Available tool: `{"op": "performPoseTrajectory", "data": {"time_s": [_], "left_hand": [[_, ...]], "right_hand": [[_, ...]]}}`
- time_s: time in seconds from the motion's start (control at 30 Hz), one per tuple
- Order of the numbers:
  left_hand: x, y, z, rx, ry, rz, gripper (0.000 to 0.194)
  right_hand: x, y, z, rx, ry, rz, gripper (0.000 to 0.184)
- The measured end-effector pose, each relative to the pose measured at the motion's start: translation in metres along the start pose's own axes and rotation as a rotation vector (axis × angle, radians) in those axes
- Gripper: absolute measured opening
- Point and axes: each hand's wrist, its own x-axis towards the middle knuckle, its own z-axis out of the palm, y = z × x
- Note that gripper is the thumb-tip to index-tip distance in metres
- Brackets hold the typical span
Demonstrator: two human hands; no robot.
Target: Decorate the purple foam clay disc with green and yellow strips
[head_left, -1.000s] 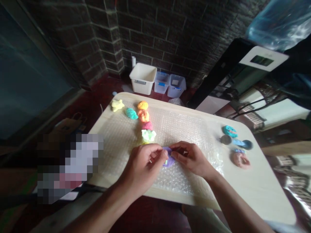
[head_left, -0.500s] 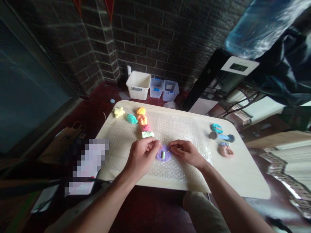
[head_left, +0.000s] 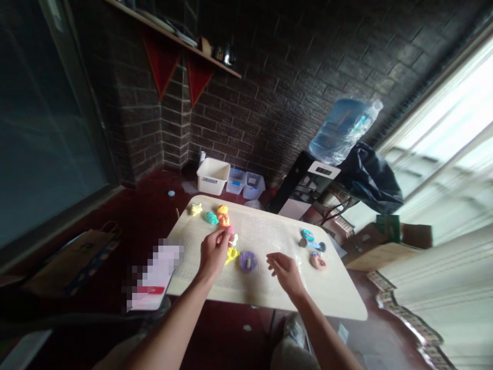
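Note:
My left hand (head_left: pixel 213 253) reaches over the left part of the table, its thumb and fingers pinched at a pink clay lump (head_left: pixel 230 229); the fingers partly hide the lump. Just below these fingertips are a white and green clay lump (head_left: pixel 234 240) and a yellow clay piece (head_left: pixel 231 255). A flat purple clay disc (head_left: pixel 253 263) lies between my hands, with a short pale green stick (head_left: pixel 248 263) on it. To its right, my right hand (head_left: pixel 285 271) hovers with fingers loosely curled and apart, holding nothing.
Bubble wrap (head_left: pixel 265 231) covers the table's middle. Orange (head_left: pixel 224 220), yellow-orange (head_left: pixel 222 209), teal (head_left: pixel 211 218) and pale yellow (head_left: pixel 195 209) clay pieces sit at the back left. Towards the right are a teal round (head_left: pixel 307 235), a dumbbell shape (head_left: pixel 313 244) and a pinkish ring (head_left: pixel 318 261).
My left hand has left the purple disc and moved up to the pink lump, uncovering the yellow piece. My right hand has drawn away rightwards. The view has tilted up.

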Motion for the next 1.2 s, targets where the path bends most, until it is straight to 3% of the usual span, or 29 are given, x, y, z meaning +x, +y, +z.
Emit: {"op": "performPoseTrajectory", "data": {"time_s": [0.13, 0.27, 0.47, 0.63, 0.77, 0.87, 0.93, 1.03, 1.2], "left_hand": [[-0.003, 0.002, -0.006, -0.011, 0.024, 0.013, 0.037], [-0.005, -0.006, -0.001, 0.027, 0.044, 0.032, 0.033], [-0.007, -0.02, 0.013, 0.188, 0.065, 0.101, 0.026], [-0.01, -0.019, -0.006, 0.351, 0.05, 0.167, 0.02], [-0.014, -0.021, -0.029, 0.471, 0.106, 0.198, 0.017], [-0.015, -0.025, -0.032, 0.476, 0.208, 0.208, 0.018], [-0.015, -0.026, -0.021, 0.489, 0.221, 0.21, 0.019], [-0.016, -0.028, 0.009, 0.477, 0.176, 0.205, 0.018], [-0.022, -0.028, 0.059, 0.403, 0.075, 0.284, 0.015]], "right_hand": [[-0.035, -0.01, 0.011, 0.057, 0.065, 0.035, 0.048], [-0.048, -0.014, 0.024, 0.155, 0.068, 0.062, 0.051], [-0.033, -0.003, 0.041, 0.379, 0.234, 0.077, 0.046], [-0.014, -0.005, 0.065, 0.673, 0.439, 0.11, 0.032], [-0.01, -0.018, 0.095, 0.764, 0.388, 0.117, 0.028], [-0.014, -0.029, 0.112, 0.729, 0.283, 0.098, 0.03], [-0.016, -0.034, 0.115, 0.682, 0.259, 0.07, 0.031], [-0.017, -0.031, 0.109, 0.639, 0.266, 0.043, 0.03], [-0.017, -0.01, 0.09, 0.577, 0.331, 0.002, 0.025]]}}
